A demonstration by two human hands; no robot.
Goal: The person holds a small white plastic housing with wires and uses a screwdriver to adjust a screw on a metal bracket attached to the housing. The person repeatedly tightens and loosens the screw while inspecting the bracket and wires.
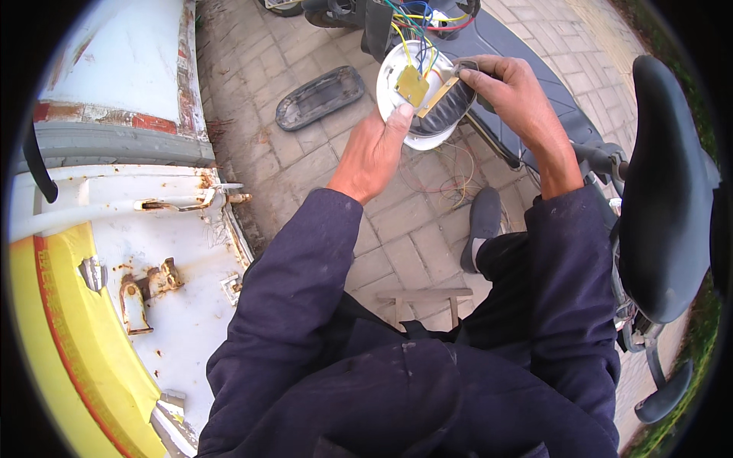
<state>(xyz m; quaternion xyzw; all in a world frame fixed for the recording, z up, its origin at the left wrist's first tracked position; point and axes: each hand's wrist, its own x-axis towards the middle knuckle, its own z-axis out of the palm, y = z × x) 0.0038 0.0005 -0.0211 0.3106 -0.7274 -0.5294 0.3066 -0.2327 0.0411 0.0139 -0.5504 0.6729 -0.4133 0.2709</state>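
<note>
A white round shell (425,143) is up in front of me, tilted, between my two hands. Inside it lie a flat yellow square piece (412,85) with wires at its upper edge, and a black oval part (450,114) with a narrow tan strip (437,98) across it. My left hand (368,156) is closed on the near left rim, thumb on top beside the yellow piece; its other fingers are hidden underneath. My right hand (513,91) pinches the black part's upper right edge, thumb by the strip's end. Yellow, blue, green and red wires (427,15) run up from the shell.
A dark scooter footboard (527,84) stretches beyond the shell, with a black seat (664,191) at right. On the paving lie a grey oval tray (321,98) and thin loose wires (458,183). A rusty white vehicle panel (191,305) borders the left; a wooden stool (424,294) is below me.
</note>
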